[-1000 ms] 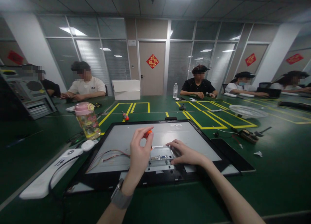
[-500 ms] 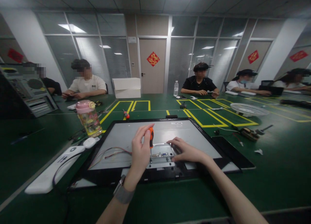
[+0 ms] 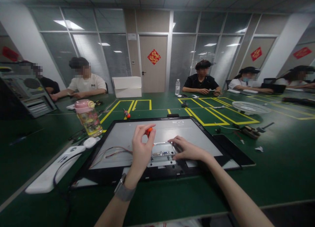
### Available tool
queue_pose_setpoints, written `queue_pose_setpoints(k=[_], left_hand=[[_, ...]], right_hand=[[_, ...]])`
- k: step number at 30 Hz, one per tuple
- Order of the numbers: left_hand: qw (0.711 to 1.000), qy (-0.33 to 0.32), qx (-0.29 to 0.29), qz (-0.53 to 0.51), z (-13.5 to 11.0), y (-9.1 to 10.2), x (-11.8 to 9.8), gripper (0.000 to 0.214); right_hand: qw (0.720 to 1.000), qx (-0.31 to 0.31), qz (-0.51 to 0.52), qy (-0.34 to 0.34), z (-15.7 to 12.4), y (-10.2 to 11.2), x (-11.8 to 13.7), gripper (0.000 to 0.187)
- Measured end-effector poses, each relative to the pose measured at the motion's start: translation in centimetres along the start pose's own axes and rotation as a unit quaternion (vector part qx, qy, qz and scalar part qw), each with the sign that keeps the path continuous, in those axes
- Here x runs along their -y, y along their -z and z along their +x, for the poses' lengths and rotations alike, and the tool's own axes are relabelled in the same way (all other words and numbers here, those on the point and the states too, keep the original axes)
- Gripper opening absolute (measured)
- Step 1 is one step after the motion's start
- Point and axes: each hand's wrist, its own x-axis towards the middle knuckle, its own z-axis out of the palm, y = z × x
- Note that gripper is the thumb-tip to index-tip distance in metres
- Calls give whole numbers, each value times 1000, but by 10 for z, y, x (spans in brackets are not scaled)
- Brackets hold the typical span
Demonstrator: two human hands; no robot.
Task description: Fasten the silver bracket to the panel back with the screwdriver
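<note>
The left hand (image 3: 140, 148) is pinching an orange tool (image 3: 149, 131) over a metal bracket (image 3: 159, 162), left side; the right hand (image 3: 190, 149), fingers spread, is flanking its right.

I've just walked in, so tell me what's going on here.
Someone is working over a black-framed panel lying flat on a green table. Their left hand grips an orange-handled tool, mostly hidden by the fingers, above the metal bracket. The right hand spreads its fingers and thumb at the bracket's right end. Other people sit across the table.
</note>
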Motion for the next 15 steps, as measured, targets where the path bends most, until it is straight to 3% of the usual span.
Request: queue_pose_setpoints(k=[3, 9, 15], left_hand=[[1000, -6, -17, 10, 0, 0, 1, 16], [999, 17, 17, -36, -1, 0, 0, 26], [1000, -9, -24, 10, 0, 1, -1, 18]], right_hand=[[1000, -1, 0, 6, 0, 0, -1, 70], [1000, 0, -2, 1, 1, 0, -1, 70], [1000, -2, 4, -3, 0, 0, 0, 71]])
